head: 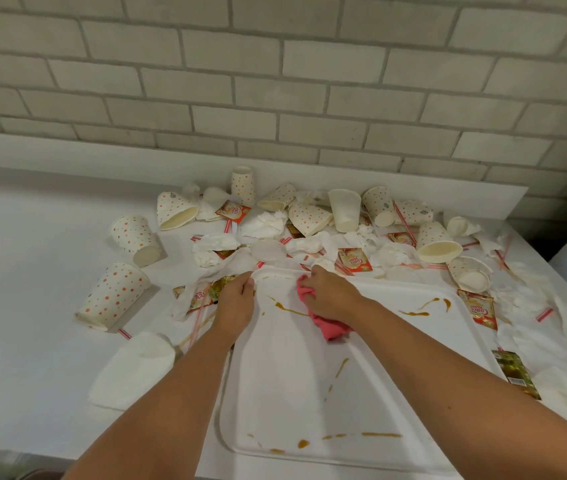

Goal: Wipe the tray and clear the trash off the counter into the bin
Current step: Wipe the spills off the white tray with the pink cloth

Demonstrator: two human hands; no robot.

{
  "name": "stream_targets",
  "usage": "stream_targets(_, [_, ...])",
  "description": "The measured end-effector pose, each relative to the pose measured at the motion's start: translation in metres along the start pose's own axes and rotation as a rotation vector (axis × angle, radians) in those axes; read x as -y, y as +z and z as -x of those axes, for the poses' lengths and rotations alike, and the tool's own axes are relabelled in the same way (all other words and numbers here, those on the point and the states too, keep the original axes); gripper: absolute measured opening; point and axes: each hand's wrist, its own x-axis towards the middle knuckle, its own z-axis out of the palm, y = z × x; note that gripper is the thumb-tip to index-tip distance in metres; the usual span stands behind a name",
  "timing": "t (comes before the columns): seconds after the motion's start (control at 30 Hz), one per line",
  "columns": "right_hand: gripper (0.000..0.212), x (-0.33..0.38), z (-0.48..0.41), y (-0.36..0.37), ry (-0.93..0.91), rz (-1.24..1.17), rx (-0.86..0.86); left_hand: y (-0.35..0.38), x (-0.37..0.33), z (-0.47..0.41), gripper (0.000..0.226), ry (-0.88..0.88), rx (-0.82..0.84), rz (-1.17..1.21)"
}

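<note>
A white tray (396, 358) lies on the white counter (33, 306) in front of me, streaked with brown sauce (289, 310) near its far edge, right side and near edge. My right hand (330, 296) grips a crumpled pink cloth (330, 325) and presses it onto the tray's far left part. At the tray's far left corner my left hand (235, 303) holds the rim, fingers curled over it. Trash lies around the tray: dotted paper cups (112, 296), plain white cups (344, 209), crumpled napkins (268, 225), red-striped straws (543, 315) and creamer sachets (353, 261).
A grey brick wall (275, 81) with a white ledge runs behind the counter. The counter's right end stops near a dark gap (545, 244). A flattened white cup (133, 368) lies left of the tray. No bin is in view.
</note>
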Motion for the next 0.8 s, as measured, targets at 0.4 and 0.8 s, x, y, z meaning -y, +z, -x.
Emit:
stream_targets(0.4, [0.032,0.003,-0.016,0.003,0.169,0.058,-0.048,0.0,0.004,-0.001,0.034,0.024,0.003,-0.033])
stream_targets(0.8, [0.033,-0.006,-0.015,0.0,0.038,0.017,0.019,0.002,0.003,-0.002,0.033,0.002,-0.009,-0.002])
